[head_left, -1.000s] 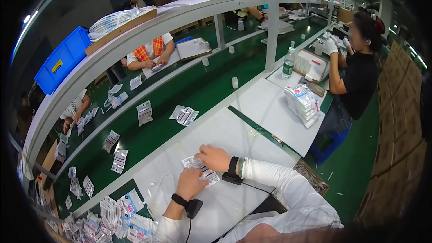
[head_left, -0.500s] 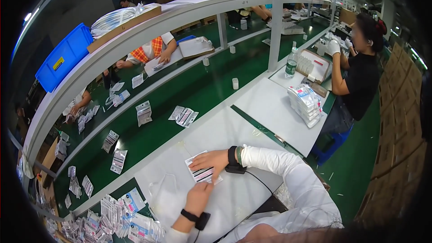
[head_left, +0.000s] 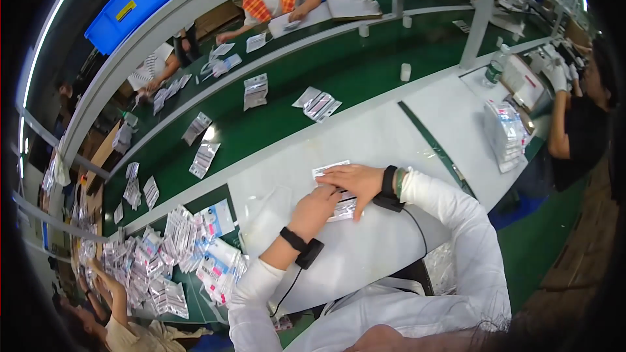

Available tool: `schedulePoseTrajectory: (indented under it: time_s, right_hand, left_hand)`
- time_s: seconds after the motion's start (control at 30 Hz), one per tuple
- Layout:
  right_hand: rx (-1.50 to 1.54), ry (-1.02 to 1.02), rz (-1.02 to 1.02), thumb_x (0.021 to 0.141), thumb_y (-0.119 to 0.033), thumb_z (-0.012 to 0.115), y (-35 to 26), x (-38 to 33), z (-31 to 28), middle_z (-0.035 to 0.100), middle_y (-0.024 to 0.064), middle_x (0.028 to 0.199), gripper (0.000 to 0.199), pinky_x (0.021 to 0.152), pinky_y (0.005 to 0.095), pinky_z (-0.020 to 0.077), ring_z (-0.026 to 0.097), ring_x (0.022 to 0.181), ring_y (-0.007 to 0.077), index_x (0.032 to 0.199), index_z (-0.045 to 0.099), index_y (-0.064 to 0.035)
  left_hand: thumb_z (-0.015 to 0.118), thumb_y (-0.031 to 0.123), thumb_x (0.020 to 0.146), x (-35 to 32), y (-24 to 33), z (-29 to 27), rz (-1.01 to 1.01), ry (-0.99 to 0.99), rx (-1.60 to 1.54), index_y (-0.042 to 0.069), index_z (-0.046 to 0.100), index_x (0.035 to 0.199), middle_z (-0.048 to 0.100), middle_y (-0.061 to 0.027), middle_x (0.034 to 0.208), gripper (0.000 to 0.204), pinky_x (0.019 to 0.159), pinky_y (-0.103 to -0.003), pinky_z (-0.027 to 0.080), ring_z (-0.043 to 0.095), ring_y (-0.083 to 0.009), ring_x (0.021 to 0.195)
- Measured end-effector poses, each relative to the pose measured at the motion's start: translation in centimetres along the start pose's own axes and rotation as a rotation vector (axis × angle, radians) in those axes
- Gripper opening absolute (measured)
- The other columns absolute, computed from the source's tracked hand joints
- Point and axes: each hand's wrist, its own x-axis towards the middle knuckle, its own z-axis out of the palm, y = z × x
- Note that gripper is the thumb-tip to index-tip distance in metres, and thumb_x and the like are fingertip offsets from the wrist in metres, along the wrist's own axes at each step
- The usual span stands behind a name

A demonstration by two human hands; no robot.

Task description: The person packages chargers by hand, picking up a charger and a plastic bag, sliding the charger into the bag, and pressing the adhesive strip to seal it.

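Note:
A flat silver-white plastic packet (head_left: 343, 212) with dark stripes lies on the pale worktop in front of me. My right hand (head_left: 357, 181) is spread over it, palm down, with the fingers stretched toward the left. From the lower left, my left hand (head_left: 313, 212) reaches the same packet; its fingertips rest on the left part, close against the right fingers. Both hands press from above, and much of the packet is covered by them. Each wrist wears a black band with a small box and a cable.
A heap of similar packets (head_left: 153, 257) lies to the left. The green conveyor belt (head_left: 277, 140) beyond the worktop (head_left: 391, 137) carries scattered packets. At right are stacked packets (head_left: 505, 133), a bottle (head_left: 495, 68) and a co-worker (head_left: 580, 114). A blue bin (head_left: 134, 6) sits on the shelf.
The view has swung, shifting the scene rightward and showing another person at lower left. My left hand has moved up onto the packet, beside my right fingers.

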Motion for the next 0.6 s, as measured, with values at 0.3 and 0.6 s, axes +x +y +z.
schedulePoseTrajectory:
  time_s: [0.3, 0.6]
  right_hand:
    - [-0.020, 0.055, -0.018, 0.052, -0.063, 0.085, 0.1, -0.1, 0.7, 0.034, 0.0197, 0.153, 0.132, 0.115, 0.0420, 0.0291, 0.032, 0.142, 0.0357, 0.152, 0.024, -0.0024]
    - [-0.001, 0.442, 0.167, 0.083, -0.042, 0.075, 5.3, -2.4, -4.4, 0.033, 0.0226, 0.152, 0.092, 0.115, 0.0448, 0.0276, 0.033, 0.140, 0.0388, 0.150, 0.027, -0.0013]
  left_hand:
    - [0.062, 0.010, 0.078, 0.9, 1.3, 1.7, -0.058, 0.015, 0.260, 0.008, 0.063, 0.101, 0.058, -0.0074, 0.106, 0.023, 0.079, -0.038, 0.053, 0.059, -0.0271, 0.102]
    - [0.056, -0.004, 0.077, 0.1, -1.8, 3.5, -0.001, 0.128, -0.111, 0.014, 0.064, 0.124, 0.051, -0.0122, 0.139, 0.052, 0.107, -0.047, 0.039, 0.047, -0.0367, 0.129]
